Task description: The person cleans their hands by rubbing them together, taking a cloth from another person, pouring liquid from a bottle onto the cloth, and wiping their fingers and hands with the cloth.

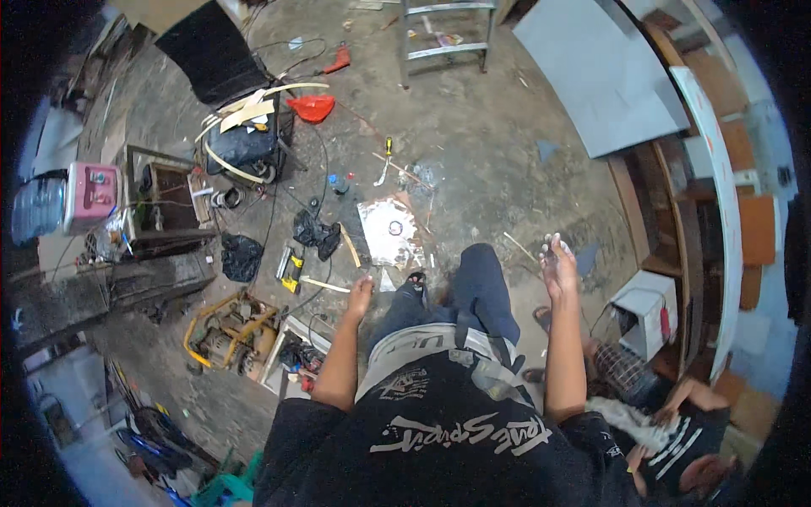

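My right hand (557, 269) is raised palm up over the floor on the right, its fingers apart and nothing in it. On the other side my left hand (361, 297) hangs with its fingers curled in; no object shows in it. Nearest below that hand are a pale wood strip (325, 286) and a yellow-and-black power tool (291, 269). A silvery sheet (384, 226) with a small dark ring on it lies on the floor ahead of my feet. Beyond it is a yellow-handled tool (389, 146).
A black chair (211, 63) bears wood strips; a red bag (312, 107) is beside it. A stepladder (448, 52) stands far ahead. At left are a yellow-framed machine (228, 334) and a pink water dispenser (91, 198). Another person (676, 431) is low at the right, near shelves (659, 194).
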Available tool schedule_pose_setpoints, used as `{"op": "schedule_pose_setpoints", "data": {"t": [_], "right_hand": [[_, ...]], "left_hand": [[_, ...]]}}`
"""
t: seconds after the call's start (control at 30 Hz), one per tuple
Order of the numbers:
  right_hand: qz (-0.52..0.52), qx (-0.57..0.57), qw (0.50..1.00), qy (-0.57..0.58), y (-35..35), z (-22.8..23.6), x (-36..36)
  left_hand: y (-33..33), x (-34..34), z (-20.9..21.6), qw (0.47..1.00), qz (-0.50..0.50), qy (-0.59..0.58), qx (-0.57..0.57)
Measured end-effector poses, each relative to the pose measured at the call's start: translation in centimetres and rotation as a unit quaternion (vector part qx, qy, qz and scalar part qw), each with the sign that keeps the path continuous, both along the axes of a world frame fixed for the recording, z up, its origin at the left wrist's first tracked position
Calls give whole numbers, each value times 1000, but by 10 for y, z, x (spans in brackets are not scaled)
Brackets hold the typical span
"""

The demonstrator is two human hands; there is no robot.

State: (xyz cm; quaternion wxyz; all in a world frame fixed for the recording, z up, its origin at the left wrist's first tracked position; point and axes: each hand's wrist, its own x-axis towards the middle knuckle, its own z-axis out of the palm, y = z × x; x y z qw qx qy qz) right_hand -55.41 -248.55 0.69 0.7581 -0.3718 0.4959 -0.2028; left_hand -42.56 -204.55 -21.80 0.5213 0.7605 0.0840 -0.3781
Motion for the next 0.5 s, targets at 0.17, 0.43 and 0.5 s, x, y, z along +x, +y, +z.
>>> {"op": "schedule_pose_setpoints", "data": {"t": [0.17, 0.43, 0.5], "right_hand": [[74, 41, 996, -30, -94, -25, 76], [117, -10, 990, 77, -292, -57, 220], [134, -56, 984, 101, -323, -49, 258]], "left_hand": [[-15, -1, -37, 986, 157, 38, 39], [-125, -22, -11, 916, 336, 165, 145], [-182, -23, -4, 925, 328, 162, 100]]}}
